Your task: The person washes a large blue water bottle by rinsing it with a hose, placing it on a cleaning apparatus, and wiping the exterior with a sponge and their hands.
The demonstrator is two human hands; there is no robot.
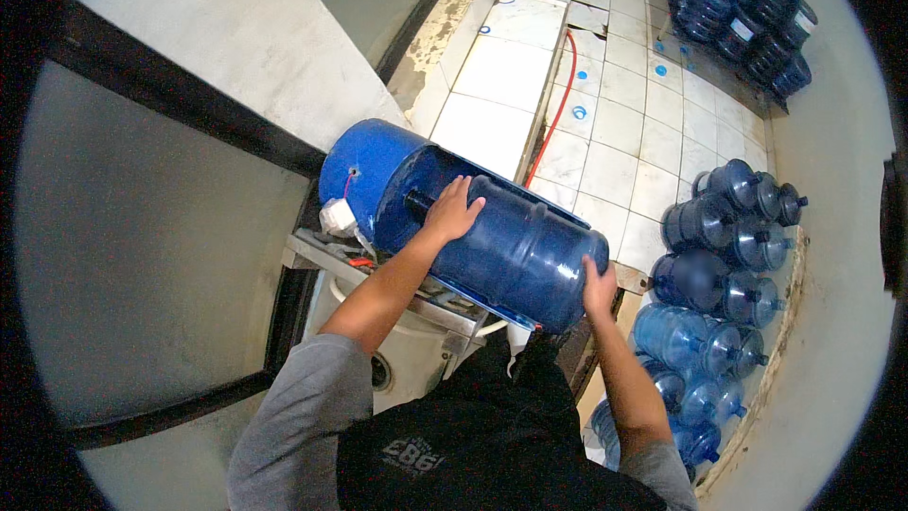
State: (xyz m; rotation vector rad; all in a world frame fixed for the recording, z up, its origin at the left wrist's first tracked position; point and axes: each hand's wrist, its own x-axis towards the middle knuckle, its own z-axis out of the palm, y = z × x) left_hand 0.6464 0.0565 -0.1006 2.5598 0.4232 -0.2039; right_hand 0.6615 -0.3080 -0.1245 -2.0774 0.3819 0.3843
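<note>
A large blue water jug (520,251) lies on its side in a blue half-open trough, its neck pointing to the left into a blue drum (369,175). My left hand (454,212) rests flat on the jug's shoulder near the neck, fingers stretched out and thumb apart. At the jug's base, my right hand (599,287) grips the rounded end, its far fingers hidden behind the plastic. A dark piece (417,201) shows at the neck, inside the drum's mouth. The trough and drum sit on a metal stand (445,310) in front of me.
Several blue jugs (676,331) lie stacked along the right wall, with another stack (738,24) at the far right. A red hose (569,85) runs over the tiled floor (643,104), where blue rings (579,114) lie. A white box (337,218) with wires hangs by the drum.
</note>
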